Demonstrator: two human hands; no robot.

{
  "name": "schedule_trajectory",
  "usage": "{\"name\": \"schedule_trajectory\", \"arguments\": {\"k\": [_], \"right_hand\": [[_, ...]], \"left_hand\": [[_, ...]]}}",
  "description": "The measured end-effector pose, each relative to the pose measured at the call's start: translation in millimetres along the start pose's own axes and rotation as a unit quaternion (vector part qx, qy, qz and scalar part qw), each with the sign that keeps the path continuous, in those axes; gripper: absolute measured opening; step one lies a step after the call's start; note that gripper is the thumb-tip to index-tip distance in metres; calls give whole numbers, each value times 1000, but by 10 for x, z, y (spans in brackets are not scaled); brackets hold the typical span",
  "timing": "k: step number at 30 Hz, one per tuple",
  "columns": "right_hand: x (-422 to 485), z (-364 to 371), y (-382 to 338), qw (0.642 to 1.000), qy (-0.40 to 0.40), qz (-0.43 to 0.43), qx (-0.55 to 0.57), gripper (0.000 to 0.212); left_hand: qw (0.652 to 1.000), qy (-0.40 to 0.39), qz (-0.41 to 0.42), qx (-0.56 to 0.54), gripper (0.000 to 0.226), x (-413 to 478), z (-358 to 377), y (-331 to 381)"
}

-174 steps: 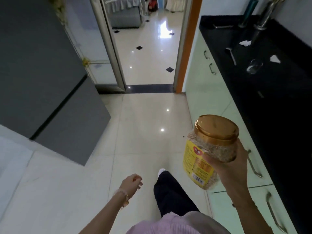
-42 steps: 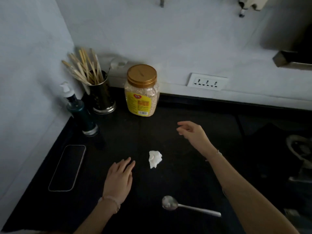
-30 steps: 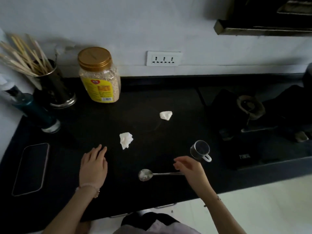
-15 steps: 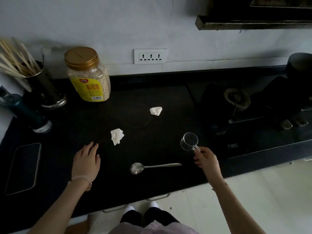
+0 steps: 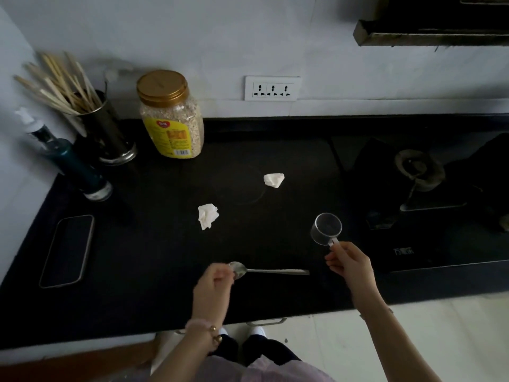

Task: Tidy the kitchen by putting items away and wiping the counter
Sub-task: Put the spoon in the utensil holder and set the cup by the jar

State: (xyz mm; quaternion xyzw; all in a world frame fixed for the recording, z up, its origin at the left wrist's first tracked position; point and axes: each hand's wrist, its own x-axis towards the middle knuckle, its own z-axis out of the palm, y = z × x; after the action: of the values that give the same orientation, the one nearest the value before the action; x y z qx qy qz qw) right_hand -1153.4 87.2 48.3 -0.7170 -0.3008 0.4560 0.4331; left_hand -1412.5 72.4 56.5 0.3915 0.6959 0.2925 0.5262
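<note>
Kitchen counter [image 5: 154, 271], black and glossy, fills the frame's middle. Lower centre: a metal spoon [image 5: 264, 270] lies flat w/ its long axis running left-right, bowl at the left end, thin handle pointing toward the right of the frame. The left hand [image 5: 213, 288] is curled at the bowl end, fingers bunched together on or just over the bowl; whether they actually grip it can't be told. A beaded bracelet [image 5: 205, 328] sits on that wrist.

Right of centre, the right hand [image 5: 348, 261] pinches the short handle of a small clear measuring cup [image 5: 326, 228], thumb and fingers closed on it. Cup is see-through w/ a round rim, tilted so its mouth faces up and toward the camera, handle pointing down-right into the hand.

Two crumpled white tissues rest on the counter, well apart: one [image 5: 208, 215] at mid-frame, the other [image 5: 274, 180] above and right of it. Upper left: an oats jar [image 5: 172, 119] w/ gold lid and yellow label stands upright by the wall, beside a steel holder of chopsticks [image 5: 91, 125] and a dark pump bottle [image 5: 66, 158]. A phone [image 5: 67, 250] lies face-up at far left. Gas stove [image 5: 424, 194] at right.
</note>
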Motion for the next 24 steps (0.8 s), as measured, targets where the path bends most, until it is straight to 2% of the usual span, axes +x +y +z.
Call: {"name": "schedule_trajectory", "arguments": {"k": [1,3,7,10,14,21,24], "right_hand": [[1,2,-28,1000,-5,-8,4,19],[10,-1,-76,1000,-19,-23,8,18],[49,0,-135,998,-49,-36,14,17],[69,0,-159,997,-72,-41,13,17],[81,-14,-167,995,-94,-40,9,18],[120,-77,-157,994,-108,-32,5,18],[149,-92,-154,993,-110,-31,4,19]], "left_hand": [[990,-21,-78,-112,12,-75,100,-11],[941,-32,-186,-280,16,-173,256,-41],[881,22,-275,-385,22,-178,471,-69],[857,44,-302,-414,18,-124,605,24],[843,95,-338,-408,14,-28,751,223],[835,163,-341,-400,20,91,867,303],[848,164,-333,-379,15,81,837,303]]}}
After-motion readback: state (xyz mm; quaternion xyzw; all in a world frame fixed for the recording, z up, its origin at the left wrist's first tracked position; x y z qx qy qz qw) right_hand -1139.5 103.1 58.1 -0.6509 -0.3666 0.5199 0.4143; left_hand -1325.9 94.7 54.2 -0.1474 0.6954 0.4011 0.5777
